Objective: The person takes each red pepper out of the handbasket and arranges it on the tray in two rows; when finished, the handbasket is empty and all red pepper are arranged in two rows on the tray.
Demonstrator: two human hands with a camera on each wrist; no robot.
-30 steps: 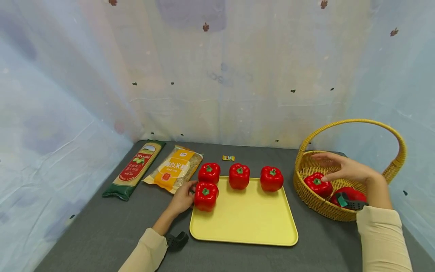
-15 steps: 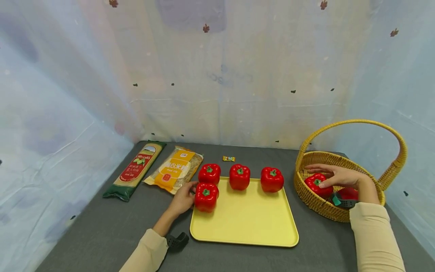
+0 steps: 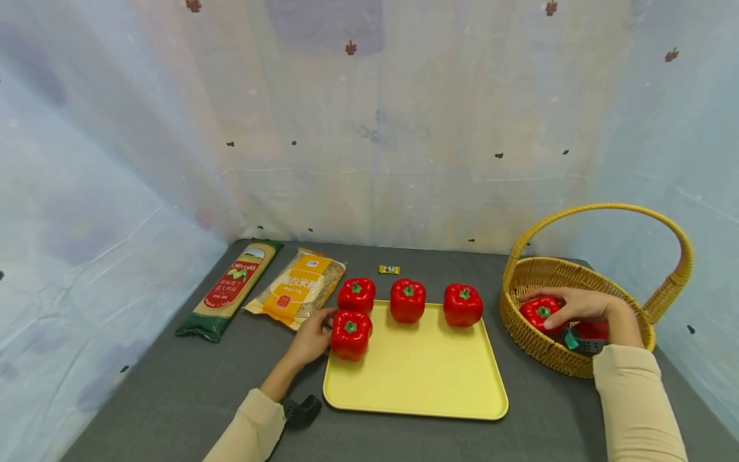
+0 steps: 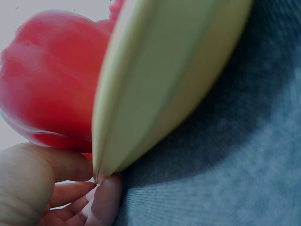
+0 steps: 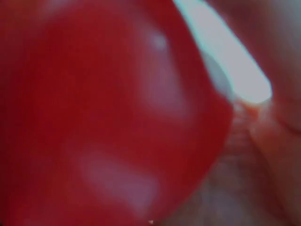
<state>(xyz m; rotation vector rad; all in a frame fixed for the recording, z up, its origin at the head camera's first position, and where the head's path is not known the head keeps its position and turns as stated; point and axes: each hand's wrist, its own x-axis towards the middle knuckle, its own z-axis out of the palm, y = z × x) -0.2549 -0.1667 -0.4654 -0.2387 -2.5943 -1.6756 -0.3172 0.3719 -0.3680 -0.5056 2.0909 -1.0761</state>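
My left hand pinches the left rim of the yellow tray; in the left wrist view the thumb and fingers meet at the tray's edge. Beside them on the tray stands a red bell pepper with a green stem. Inside the wicker basket, my right hand grips another red bell pepper from above, thumb near its stem. A further red pepper lies partly hidden under the right wrist. Glossy red pepper skin fills much of the right wrist view.
Along the tray's far side stand three red bell peppers, at left, middle and right. Left of them lie a yellow food packet and a long green-and-red pasta bag. A small wrapped candy lies behind. The basket handle arches high.
My right hand has reached down and to the left into the basket, and its fingers have closed round the pepper there. The left hand and the tray have stayed put.
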